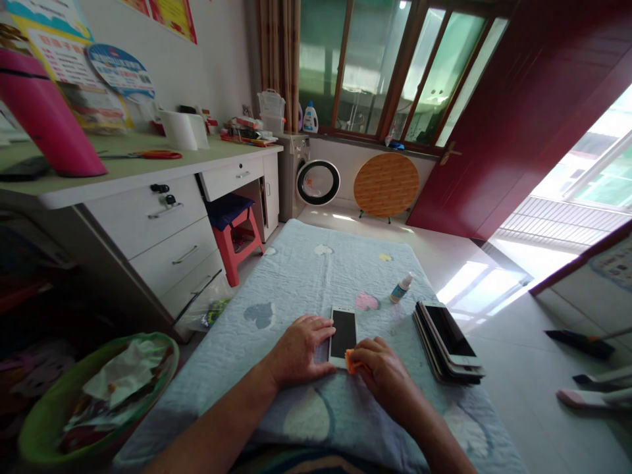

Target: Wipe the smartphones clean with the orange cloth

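A white smartphone [343, 334] with a dark screen lies face up on the light blue quilted cover [316, 283]. My left hand [302, 350] rests against its left edge, the fingers stretched out and the thumb by the lower corner. Bunched in my right hand [379, 368] is an orange cloth [351, 361], pressed at the phone's lower right edge. Most of the cloth is hidden under the fingers. To the right is a stack of smartphones [450, 339], the top one white with a dark screen. A small spray bottle [401, 288] stands beyond my right hand.
On the left are a desk [143, 217] with drawers, a pink bottle [52, 118], a red stool [237, 240] and a green waste basket [170, 368]. A washing machine [295, 178] with its door open and a round wooden tabletop [386, 185] stand at the back.
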Motion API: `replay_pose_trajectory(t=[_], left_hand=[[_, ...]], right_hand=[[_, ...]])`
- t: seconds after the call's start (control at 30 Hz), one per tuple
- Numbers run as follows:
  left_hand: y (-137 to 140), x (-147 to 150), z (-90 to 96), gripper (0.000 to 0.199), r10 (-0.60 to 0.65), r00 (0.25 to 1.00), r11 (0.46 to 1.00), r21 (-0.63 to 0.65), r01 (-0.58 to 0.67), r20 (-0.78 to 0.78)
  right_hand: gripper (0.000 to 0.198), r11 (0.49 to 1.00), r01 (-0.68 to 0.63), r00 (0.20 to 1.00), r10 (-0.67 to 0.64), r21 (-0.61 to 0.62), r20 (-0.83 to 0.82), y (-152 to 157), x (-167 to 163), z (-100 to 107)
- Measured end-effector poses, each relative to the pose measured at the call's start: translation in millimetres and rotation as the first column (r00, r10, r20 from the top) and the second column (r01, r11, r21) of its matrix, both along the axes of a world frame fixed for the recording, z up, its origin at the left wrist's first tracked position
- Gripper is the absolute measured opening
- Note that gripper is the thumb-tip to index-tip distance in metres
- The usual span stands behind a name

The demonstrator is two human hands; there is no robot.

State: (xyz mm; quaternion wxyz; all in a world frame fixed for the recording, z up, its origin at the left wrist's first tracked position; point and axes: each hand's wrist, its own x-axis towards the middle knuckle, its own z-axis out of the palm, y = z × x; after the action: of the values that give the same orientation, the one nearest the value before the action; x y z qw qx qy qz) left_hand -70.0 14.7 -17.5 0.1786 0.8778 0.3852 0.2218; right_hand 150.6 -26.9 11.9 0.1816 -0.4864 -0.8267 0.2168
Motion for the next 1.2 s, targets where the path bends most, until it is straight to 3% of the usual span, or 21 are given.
replay_pose_trajectory(t=[0.3, 0.43, 0.6, 1.0, 1.2], left_hand=[[1, 0, 0.3, 0.068, -0.026, 1.000, 1.000, 0.014, 0.026, 0.009], [2, 0, 1.6, 0.066, -0.025, 1.000, 1.000, 0.016, 0.025, 0.015], [2, 1, 0.2, 0.068, -0.006, 1.000, 1.000, 0.016, 0.006, 0.001], [1, 2, -3.7, 0.066, 0.019, 1.000, 1.000, 0.023, -0.019, 0.017], [1, 0, -3.1, 0.069, 0.011, 1.000, 1.000, -0.005, -0.010, 0.029]], right_hand=[[0.022, 0.986, 0.081, 0.993, -0.093, 0.146, 0.078, 81, 3, -17], [0.020, 0.978, 0.116, 0.990, -0.127, 0.173, 0.058, 95, 3, -21], [0.022, 0.981, 0.106, 0.993, -0.113, 0.162, 0.032, 77, 5, -21], [0.022, 1.000, 0.023, 0.999, -0.024, -0.021, -0.022, -9, 4, -1], [0.023, 0.988, -0.109, 0.991, 0.101, -0.107, -0.083, -5, 9, 16]])
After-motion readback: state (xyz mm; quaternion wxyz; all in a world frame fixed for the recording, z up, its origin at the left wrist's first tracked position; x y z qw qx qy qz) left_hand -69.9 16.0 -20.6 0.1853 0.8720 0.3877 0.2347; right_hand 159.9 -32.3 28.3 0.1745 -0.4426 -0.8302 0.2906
